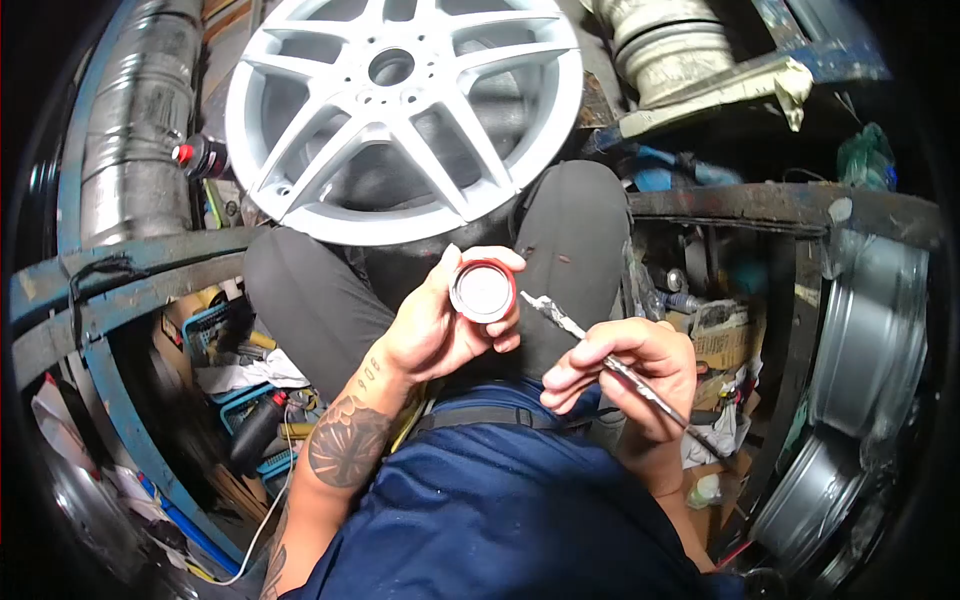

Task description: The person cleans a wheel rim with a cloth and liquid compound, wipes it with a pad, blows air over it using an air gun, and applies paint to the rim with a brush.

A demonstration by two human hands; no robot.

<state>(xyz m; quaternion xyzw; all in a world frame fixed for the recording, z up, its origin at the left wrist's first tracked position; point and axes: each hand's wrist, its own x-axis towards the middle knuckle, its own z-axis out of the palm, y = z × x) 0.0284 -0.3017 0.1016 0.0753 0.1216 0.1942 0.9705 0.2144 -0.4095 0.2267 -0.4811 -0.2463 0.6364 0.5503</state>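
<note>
My left hand [435, 325] is wrapped around a small round red cap [484, 291], its open side tipped up toward me and something pale grey inside. Between the fingers of my right hand [640, 375] is a thin dark paintbrush [620, 370], its tip smeared with whitish-grey paint. That tip points at the cap from the right, a short gap apart from it. Beyond both hands, a silver-white alloy wheel [390, 130] with several double spokes lies face up in front of my knees.
Steel frames [740, 203] flank my legs on both sides. Grey wheel rims [870, 335] stand at the right. At the left are a black bottle with a red cap [205, 156], a dark spray can [258, 430] and blue baskets [205, 328]. A worn rim [670, 55] sits at the upper right.
</note>
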